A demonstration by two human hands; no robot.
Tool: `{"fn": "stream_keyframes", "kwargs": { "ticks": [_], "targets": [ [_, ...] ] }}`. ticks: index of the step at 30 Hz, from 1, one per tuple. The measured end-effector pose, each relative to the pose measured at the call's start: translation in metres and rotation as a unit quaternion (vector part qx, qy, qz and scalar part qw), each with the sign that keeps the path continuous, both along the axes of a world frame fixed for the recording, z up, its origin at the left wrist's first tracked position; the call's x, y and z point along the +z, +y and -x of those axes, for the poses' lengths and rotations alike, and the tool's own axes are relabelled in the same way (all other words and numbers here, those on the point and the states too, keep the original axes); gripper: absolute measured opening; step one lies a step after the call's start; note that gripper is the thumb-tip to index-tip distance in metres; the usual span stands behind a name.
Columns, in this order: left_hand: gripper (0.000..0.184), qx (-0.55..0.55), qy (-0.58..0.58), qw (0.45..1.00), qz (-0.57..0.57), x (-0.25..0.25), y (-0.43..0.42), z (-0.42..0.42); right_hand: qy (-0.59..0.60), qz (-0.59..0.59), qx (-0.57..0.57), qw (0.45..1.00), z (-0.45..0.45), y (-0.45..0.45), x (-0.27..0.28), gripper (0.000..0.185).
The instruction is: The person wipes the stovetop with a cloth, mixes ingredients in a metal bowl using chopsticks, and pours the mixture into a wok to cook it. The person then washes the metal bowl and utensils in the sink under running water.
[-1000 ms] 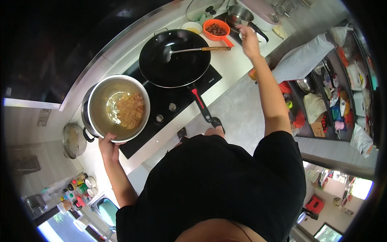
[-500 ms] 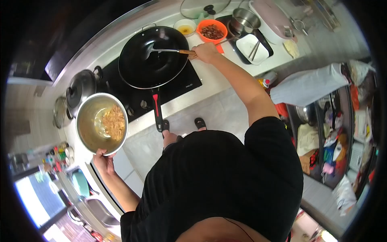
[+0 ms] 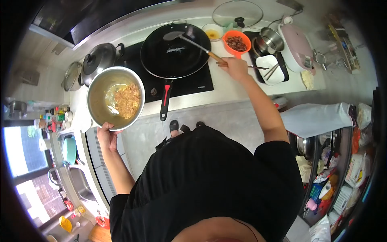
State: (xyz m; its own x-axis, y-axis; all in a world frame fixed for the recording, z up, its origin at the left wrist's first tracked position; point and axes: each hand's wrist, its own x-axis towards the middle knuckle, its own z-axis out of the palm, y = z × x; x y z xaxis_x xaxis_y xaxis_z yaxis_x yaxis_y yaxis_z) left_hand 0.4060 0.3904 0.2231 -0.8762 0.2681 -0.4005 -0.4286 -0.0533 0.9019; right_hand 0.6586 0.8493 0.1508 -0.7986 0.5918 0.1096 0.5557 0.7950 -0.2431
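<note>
My left hand (image 3: 107, 138) grips the near rim of a metal mixing bowl (image 3: 96, 99), tilted toward me. Pale brown marinated meat (image 3: 128, 101) lies in the bowl's right side. In my right hand (image 3: 237, 68), closed, is the wooden handle of a spatula (image 3: 196, 44); its metal head is over the far part of a black wok (image 3: 155, 60). Thin chopsticks (image 3: 258, 67) stick out to the right of the same hand. The wok stands on the black cooktop (image 3: 197, 80), with its handle pointing at me. The bowl is left of the wok.
Behind my right hand are an orange bowl (image 3: 227, 46) of dark pieces and a small bowl (image 3: 207, 29) of yellow liquid. A white dish (image 3: 264, 61), a saucepan (image 3: 271, 40) and a rice cooker (image 3: 296, 44) stand at right. A lidded pot (image 3: 102, 58) sits behind the metal bowl.
The camera view has shifted, so the counter sits further right in it. The spatula head has moved toward the wok's far left edge. Both hands keep their hold.
</note>
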Motion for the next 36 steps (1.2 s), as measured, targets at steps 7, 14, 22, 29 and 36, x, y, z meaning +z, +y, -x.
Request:
{"fn": "stream_keyframes", "kwargs": {
  "ticks": [7,14,22,29,36],
  "targets": [
    [0.040,-0.032,0.022,0.999,-0.012,-0.011,0.000,0.017,0.061,0.002,-0.019,0.998,-0.037,-0.026,-0.014,0.022],
    [0.040,-0.037,0.025,0.999,0.006,-0.011,0.012,0.025,0.070,0.049,-0.057,0.995,-0.056,-0.041,0.000,0.026],
    [0.046,-0.058,0.013,0.998,-0.020,0.004,0.028,0.009,0.085,0.114,-0.095,0.985,-0.048,-0.060,-0.012,0.029],
    [0.049,-0.032,-0.006,0.999,-0.022,0.010,0.021,-0.006,0.077,0.113,-0.101,0.986,-0.038,-0.057,-0.006,0.029],
    [0.041,0.008,-0.022,0.999,-0.028,-0.002,-0.006,-0.007,0.068,0.129,-0.121,0.982,-0.027,-0.060,0.001,0.031]
  ]
}}
